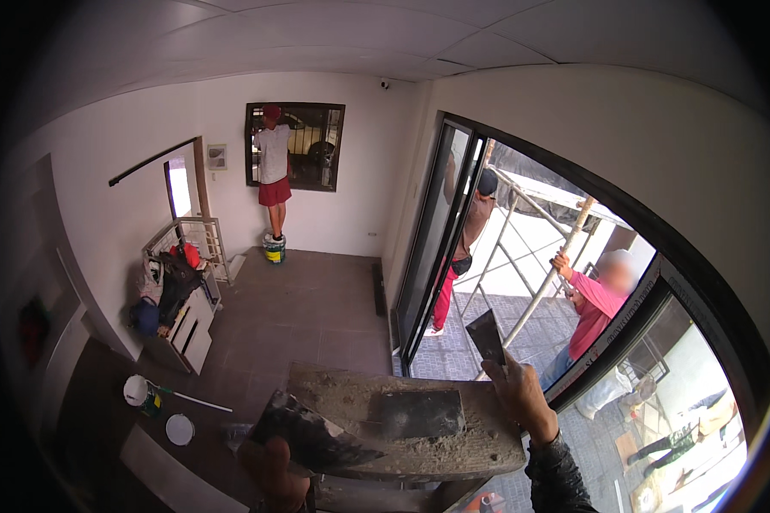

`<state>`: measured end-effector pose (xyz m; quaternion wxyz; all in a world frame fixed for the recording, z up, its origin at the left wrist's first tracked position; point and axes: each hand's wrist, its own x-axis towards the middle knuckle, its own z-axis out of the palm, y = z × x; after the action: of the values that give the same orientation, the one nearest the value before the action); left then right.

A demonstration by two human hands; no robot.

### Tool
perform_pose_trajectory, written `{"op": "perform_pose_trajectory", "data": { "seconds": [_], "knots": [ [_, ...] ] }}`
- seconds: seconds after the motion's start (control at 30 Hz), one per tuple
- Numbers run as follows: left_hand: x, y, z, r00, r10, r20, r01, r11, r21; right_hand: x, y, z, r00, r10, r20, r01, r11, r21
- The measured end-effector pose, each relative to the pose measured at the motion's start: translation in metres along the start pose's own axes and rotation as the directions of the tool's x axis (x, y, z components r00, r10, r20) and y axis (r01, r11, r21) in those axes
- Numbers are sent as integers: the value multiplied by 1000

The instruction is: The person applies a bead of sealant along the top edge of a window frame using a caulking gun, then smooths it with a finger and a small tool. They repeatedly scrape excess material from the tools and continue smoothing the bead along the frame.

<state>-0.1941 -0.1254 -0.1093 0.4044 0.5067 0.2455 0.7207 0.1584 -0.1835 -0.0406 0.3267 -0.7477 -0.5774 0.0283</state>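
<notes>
My right hand [526, 400] grips a putty knife [488, 339], its wide dark blade pointing up and to the left. At the lower middle my left hand [274, 470], in shadow, is closed on a dark, flat plate smeared with pale stuff [316, 434]. Its exact kind is hard to make out. Below both hands is a dusty, crusted board platform [488, 440]. A black rectangular piece [423, 415] lies flat on it, to the right of the plate.
Below on the tiled floor [316, 342] stand a paint bucket [141, 393] and a white tub [180, 429]. A drawer cabinet [188, 329] piled with clothes is at left. A person stands on a bucket [275, 250] by the window. Outside the sliding door, people handle scaffolding [539, 295].
</notes>
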Motion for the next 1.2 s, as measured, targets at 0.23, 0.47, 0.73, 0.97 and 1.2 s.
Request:
{"op": "perform_pose_trajectory", "data": {
  "seconds": [0.23,0.47,0.73,0.97,1.2],
  "knots": [
    [2,-1,-21,956,-281,78,290,882,-372,-3,-21,14,989,-144,40,149,925,-350],
    [10,18,-37,948,-187,258,210,975,-66,2,-26,7,965,-195,178,248,899,-360],
    [27,8,-46,978,-85,189,99,993,-62,-9,-15,18,980,-184,71,196,952,-236],
    [14,-27,-55,976,121,183,-168,949,267,-13,-3,25,996,-86,-1,84,983,-161],
    [9,-29,-42,997,44,62,-46,999,29,-7,19,24,995,-76,-61,64,980,-187]
  ]
}}
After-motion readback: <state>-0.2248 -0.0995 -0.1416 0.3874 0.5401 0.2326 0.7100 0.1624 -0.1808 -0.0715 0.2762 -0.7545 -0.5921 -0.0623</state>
